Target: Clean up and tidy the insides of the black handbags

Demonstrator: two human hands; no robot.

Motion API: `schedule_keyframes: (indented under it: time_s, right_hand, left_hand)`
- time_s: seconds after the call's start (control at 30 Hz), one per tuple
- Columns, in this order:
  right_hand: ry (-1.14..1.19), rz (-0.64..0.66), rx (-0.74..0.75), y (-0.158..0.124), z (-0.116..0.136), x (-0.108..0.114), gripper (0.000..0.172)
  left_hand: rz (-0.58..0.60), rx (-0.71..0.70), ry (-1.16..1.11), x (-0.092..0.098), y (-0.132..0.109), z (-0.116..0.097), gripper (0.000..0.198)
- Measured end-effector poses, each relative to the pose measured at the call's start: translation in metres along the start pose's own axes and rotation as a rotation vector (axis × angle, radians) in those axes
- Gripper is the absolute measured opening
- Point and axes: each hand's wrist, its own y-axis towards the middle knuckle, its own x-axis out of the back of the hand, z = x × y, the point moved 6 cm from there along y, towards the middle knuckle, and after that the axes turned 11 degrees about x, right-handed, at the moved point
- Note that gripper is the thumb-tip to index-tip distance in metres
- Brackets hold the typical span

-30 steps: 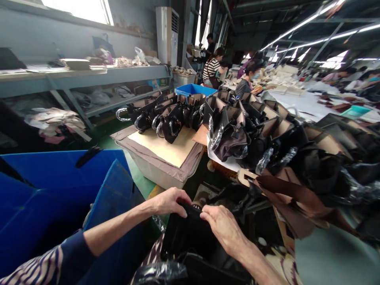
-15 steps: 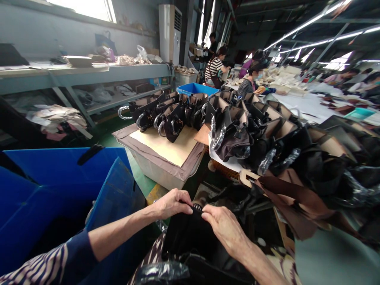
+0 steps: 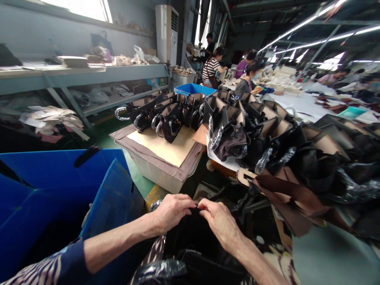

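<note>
A black handbag (image 3: 204, 247) rests upright in front of my body, its handle (image 3: 160, 269) wrapped in clear plastic at the bottom of the view. My left hand (image 3: 172, 213) pinches the bag's far top edge from the left. From the right, my right hand (image 3: 218, 219) pinches that same edge, its fingertips almost meeting those of the left. Both sets of fingers are closed on the dark rim. What exactly lies under the fingertips is too dark to make out.
A blue bin (image 3: 108, 198) stands at left. Several black handbags (image 3: 169, 120) sit on a board over a grey tub (image 3: 148, 168), and more crowd the table at right. Brown pieces (image 3: 287, 194) hang over the near right corner. Co-workers (image 3: 212, 69) sit farther back.
My hands have come closer together along the bag's rim, the left one moving right. A light striped patch formerly showing between them is now covered. The view has shifted slightly.
</note>
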Motion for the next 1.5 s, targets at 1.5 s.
schedule_keyframes:
  time_s: [1.5]
  right_hand:
    - [-0.043, -0.034, 0.067, -0.001, 0.001, 0.0, 0.029]
  left_hand:
    - [0.012, 0.126, 0.175, -0.007, 0.009, -0.017, 0.014]
